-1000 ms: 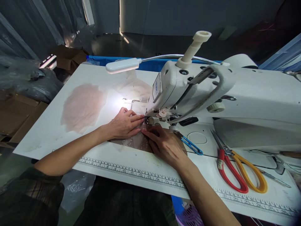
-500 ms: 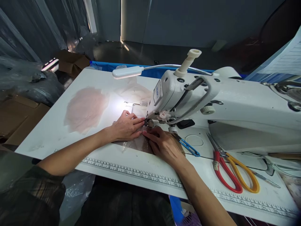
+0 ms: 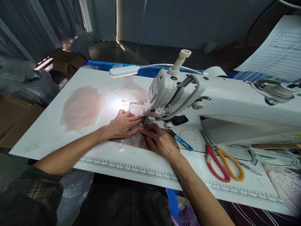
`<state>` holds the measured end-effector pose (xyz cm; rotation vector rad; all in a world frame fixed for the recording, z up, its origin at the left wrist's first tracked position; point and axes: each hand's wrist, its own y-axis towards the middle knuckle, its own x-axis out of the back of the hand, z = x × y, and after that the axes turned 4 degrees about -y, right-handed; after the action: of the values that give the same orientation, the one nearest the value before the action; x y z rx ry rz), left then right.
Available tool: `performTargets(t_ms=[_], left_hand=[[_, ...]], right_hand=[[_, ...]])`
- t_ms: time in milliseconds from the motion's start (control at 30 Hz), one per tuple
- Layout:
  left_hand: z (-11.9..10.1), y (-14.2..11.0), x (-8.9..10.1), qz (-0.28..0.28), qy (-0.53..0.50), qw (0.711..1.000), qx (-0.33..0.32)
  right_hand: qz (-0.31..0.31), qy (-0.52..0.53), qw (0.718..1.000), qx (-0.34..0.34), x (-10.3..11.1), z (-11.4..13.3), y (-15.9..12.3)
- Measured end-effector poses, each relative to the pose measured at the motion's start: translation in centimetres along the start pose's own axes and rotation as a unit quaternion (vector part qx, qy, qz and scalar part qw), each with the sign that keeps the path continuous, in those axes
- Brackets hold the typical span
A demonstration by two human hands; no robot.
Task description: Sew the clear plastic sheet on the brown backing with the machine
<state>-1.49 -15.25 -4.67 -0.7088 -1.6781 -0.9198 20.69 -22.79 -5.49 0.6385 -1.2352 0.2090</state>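
Left hand (image 3: 125, 125) lies flat with fingers stretched close together, pressing sheer fabric (image 3: 135, 140) at 9 o'clock from the presser foot (image 3: 146, 121) (12 = away from the person). Right hand (image 3: 160, 141) sits at 4-5, fingers narrowed, tips at the fabric; can't tell if it's pinching or just pressing. Fabric runs from under the left fingers toward the foot, loose part trailing to 7.

Delta over the last second: mostly camera. View swung right, so a paper sheet (image 3: 275, 47) at 2 and lace (image 3: 284, 183) at 4 show more. Hands and fabric hold the same spot against the foot. Read: a steadying phase, no clear fabric advance. Needle too small to tell if it's running.

Further out: blue snips (image 3: 183, 141) at 4, red-and-yellow scissors (image 3: 218, 161) beyond them, both unmoved on the bench (image 3: 58, 138). Round pink fabric pieces (image 3: 82, 108) lie flat at 9, also unmoved. Sewing machine (image 3: 174, 91) head at 1-2, lamp (image 3: 124, 71) at 11, lighting the left hand's side.
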Motion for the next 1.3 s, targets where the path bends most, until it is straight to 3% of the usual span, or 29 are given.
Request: performTargets(t_ms=[133,367,700,1067,1300], left_hand=[[-0.3,-0.1,-0.2,-0.003,0.02,1.0,-0.003],[-0.8,0.2,-0.7,-0.093,0.033,0.993,-0.06],[-0.4,-0.2,0.2,-0.062,0.004,0.994,-0.094],[-0.9,0.1,-0.3,-0.065,0.056,0.995,-0.059],[-1.1,0.5,-0.9,-0.078,0.075,0.994,-0.016]], right_hand=[[-0.008,0.013,1.0,0.002,-0.2,-0.1,0.0],[-0.001,-0.01,1.0,-0.005,0.1,0.2,-0.1],[0.003,-0.024,1.0,-0.013,0.0,0.4,-0.2],[0.011,-0.045,0.999,-0.028,-0.4,0.7,-0.1],[-0.011,0.012,0.998,-0.064,-0.6,0.7,-0.3]])
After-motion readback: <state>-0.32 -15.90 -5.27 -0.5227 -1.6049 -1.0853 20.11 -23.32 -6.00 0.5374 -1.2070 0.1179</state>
